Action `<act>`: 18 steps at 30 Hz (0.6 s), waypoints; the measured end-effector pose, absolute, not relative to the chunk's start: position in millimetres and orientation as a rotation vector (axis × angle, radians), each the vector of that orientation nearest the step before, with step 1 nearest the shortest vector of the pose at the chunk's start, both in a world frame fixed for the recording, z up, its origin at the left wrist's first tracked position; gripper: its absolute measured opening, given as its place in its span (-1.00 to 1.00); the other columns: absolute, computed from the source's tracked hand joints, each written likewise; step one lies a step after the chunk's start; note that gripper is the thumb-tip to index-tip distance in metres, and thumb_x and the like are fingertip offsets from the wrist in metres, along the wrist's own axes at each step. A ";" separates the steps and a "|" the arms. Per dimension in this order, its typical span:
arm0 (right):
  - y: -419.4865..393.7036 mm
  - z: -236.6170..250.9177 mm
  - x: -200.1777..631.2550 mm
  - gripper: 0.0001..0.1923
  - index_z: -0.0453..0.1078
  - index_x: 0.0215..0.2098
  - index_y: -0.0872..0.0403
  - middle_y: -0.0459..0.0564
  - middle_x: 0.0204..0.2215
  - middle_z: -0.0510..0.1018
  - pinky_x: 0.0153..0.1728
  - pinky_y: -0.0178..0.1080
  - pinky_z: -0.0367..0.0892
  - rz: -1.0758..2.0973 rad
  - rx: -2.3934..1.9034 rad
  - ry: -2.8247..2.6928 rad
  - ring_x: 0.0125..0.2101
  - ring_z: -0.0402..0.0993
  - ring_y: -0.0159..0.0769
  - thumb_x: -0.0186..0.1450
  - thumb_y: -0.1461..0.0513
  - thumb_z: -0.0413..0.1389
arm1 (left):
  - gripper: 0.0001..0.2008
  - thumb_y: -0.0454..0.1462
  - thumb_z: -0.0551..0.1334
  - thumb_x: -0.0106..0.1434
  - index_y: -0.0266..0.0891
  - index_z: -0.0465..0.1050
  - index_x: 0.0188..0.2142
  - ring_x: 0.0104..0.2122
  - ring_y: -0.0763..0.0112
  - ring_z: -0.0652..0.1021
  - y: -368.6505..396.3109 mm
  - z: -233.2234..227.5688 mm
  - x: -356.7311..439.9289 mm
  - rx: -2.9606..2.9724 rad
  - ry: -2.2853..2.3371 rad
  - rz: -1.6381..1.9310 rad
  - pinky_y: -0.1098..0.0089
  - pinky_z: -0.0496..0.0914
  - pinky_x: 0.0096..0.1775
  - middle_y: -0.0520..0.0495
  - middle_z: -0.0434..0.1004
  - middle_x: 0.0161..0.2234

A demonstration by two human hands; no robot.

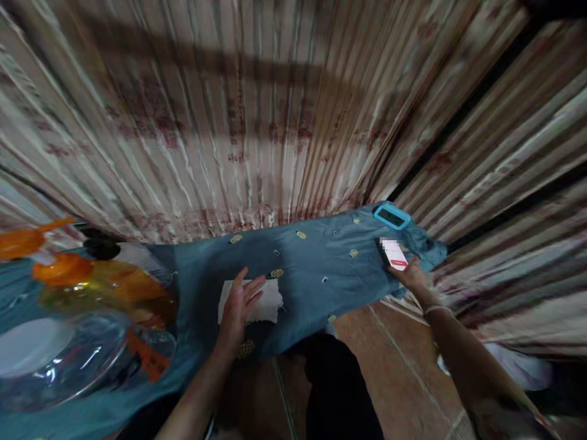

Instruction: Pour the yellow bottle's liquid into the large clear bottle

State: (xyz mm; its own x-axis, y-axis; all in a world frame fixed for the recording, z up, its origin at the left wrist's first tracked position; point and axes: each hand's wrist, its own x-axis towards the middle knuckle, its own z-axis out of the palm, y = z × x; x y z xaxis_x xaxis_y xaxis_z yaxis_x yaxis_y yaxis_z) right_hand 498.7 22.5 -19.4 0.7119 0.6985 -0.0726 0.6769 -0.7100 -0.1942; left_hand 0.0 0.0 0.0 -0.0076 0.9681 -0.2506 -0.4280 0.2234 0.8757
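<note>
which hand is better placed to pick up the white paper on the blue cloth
Left. The left hand already lies flat on the white paper, while the right hand is at the phone far across the cloth.

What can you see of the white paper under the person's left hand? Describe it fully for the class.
The white paper is a small, roughly rectangular sheet with a ragged right edge, lying flat on the blue patterned cloth near its front edge. The left hand rests palm down across its left part, fingers spread. It looks thin and blank; any print is too blurred to tell.
</note>
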 end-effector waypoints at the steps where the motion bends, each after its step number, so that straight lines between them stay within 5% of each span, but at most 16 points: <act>1: 24.6 -17.5 499.1 -0.05 -0.17 0.38 0.26 0.33 0.09 0.48 0.08 0.06 0.38 0.201 -2.770 -1.112 0.07 0.46 0.03 0.32 -0.08 0.16 | -0.09 0.21 0.22 0.06 -0.27 0.13 0.25 0.05 -0.01 0.56 -2.8 -0.7 -0.3 0.708 1.011 1.256 -0.01 0.36 0.11 -0.31 0.63 -0.08; 5: 32.7 -11.1 500.6 -0.15 -0.03 0.34 0.24 0.30 0.06 0.49 0.06 0.08 0.39 0.147 -2.783 -1.085 0.05 0.48 0.03 0.31 -0.04 0.19 | -0.20 0.21 0.15 0.13 -0.30 0.26 0.18 0.01 -0.01 0.58 -12.2 -2.5 -2.9 0.800 0.954 1.261 0.00 0.39 0.07 -0.34 0.63 -0.08; 18: 57.4 -44.0 527.2 -0.11 -0.10 0.37 0.25 0.37 0.15 0.42 0.10 0.09 0.38 0.138 -2.750 -0.999 0.10 0.45 0.06 0.33 -0.05 0.16 | -0.31 0.22 0.06 0.25 -0.28 0.44 0.06 -0.02 0.03 0.59 -33.6 9.7 -6.2 0.912 0.979 1.178 0.06 0.40 0.08 -0.28 0.64 -0.08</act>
